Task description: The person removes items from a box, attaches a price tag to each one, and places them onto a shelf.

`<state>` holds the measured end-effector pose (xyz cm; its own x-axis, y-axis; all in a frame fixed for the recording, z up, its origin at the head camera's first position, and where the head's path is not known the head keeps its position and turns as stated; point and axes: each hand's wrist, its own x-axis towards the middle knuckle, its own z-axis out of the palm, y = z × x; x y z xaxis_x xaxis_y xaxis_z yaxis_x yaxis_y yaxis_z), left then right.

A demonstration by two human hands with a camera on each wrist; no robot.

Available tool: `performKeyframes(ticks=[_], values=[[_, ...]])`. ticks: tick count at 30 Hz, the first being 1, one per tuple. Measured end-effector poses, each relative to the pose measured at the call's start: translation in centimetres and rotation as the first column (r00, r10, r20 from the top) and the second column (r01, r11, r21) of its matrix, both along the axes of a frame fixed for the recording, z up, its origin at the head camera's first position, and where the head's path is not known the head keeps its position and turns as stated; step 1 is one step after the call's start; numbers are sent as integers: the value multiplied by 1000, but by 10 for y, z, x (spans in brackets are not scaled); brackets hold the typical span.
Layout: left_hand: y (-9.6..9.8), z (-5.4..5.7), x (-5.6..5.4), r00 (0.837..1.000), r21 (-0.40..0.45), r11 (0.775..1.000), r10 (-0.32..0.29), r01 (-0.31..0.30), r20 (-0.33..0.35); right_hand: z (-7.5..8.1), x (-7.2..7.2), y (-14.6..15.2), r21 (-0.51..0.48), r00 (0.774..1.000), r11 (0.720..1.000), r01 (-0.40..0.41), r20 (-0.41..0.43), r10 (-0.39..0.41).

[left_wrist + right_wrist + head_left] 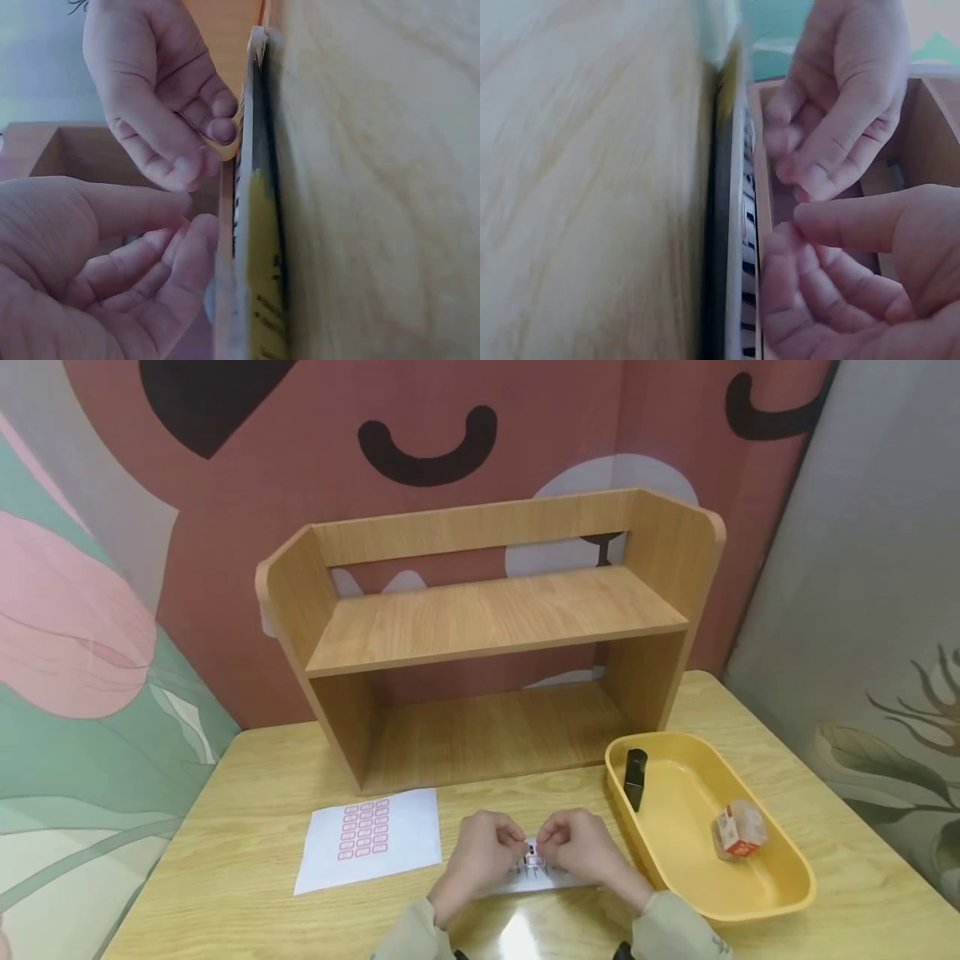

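Note:
Both hands meet over a flat white pack (pixel 517 883) printed with dark strokes, lying near the table's front. A small red-edged label (pixel 535 861) shows between the fingertips. My left hand (pixel 483 853) pinches at its left side with thumb and forefinger. From the right, my right hand (pixel 581 847) pinches likewise, the two sets of fingertips close together. Seen edge-on in the left wrist view, the pack has a yellow and dark side (pixel 266 255); the fingertips are just over its printed face. The fingers mostly hide the label in both wrist views.
Left of the hands lies a white sheet (pixel 416 835) with rows of red-edged labels. A yellow tray (pixel 678 852) at the right holds a black object (pixel 635 779) and a clear container (pixel 741 831) with a red-and-white label. Behind stands a two-level wooden shelf (pixel 495 618).

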<state>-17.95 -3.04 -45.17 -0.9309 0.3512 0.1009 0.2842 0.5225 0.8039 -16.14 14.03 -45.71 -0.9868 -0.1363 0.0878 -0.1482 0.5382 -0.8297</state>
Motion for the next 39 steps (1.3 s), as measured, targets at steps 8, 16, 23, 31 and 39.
performKeyframes(ticks=[8,16,23,31,39], values=[[-3,-10,-1,998,46,998,-51,52,-20,-9,-2,-1,-58,999,998,-3,40,5],[0,-13,-6,997,-32,997,-68,67,-35,-11,-6,-1,-55,998,998,-17,53,20],[2,-13,-7,997,-32,996,-78,78,-8,-12,-7,-1,-44,997,999,18,82,-14],[-3,-8,-5,997,-37,997,-60,62,46,-12,-5,-2,-54,994,998,18,107,-12],[-1,-8,-6,993,-52,992,-114,115,20,-8,-4,0,-24,993,1000,15,118,-12]])
